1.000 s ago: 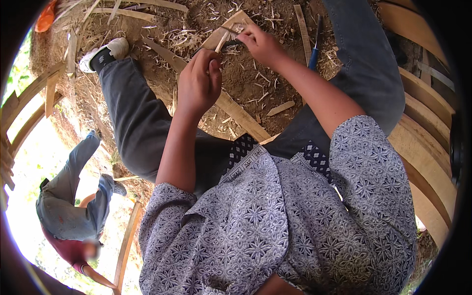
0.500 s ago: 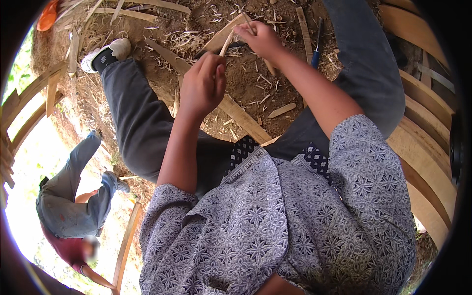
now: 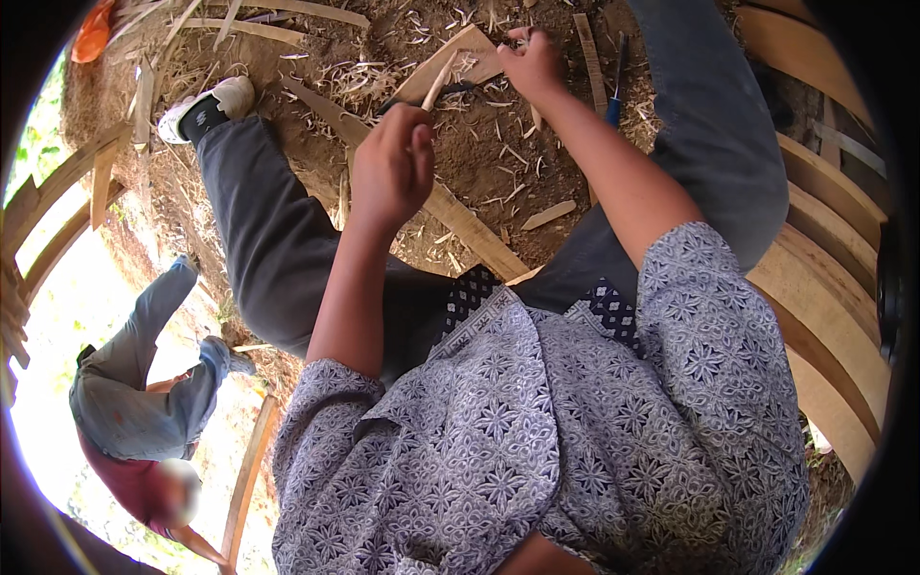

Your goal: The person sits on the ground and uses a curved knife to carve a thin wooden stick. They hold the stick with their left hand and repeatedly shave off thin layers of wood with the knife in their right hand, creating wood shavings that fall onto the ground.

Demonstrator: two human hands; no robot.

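My left hand (image 3: 393, 158) is closed in a fist around a pale wooden stick (image 3: 441, 80), whose narrowed tip points up and away from me. To the right of that tip is my right hand (image 3: 533, 69), apart from the stick, its fingers curled together; what they hold, if anything, is too small to make out. Under the stick, a flat wooden board (image 3: 470, 40) lies on the ground among pale shavings, with a dark strip (image 3: 458, 87) along its near edge.
A blue-handled tool (image 3: 614, 110) lies beside a narrow wood strip (image 3: 591, 62) near my right leg. A plank (image 3: 470, 228) runs between my legs. Curved wooden pieces (image 3: 824, 287) stand at the right. At the lower left, a person (image 3: 144, 412) bends over. An orange thing (image 3: 93, 34) lies far left.
My right hand has moved right, away from the stick's tip, which it was touching or close beside. The left hand has hardly moved and still grips the stick.
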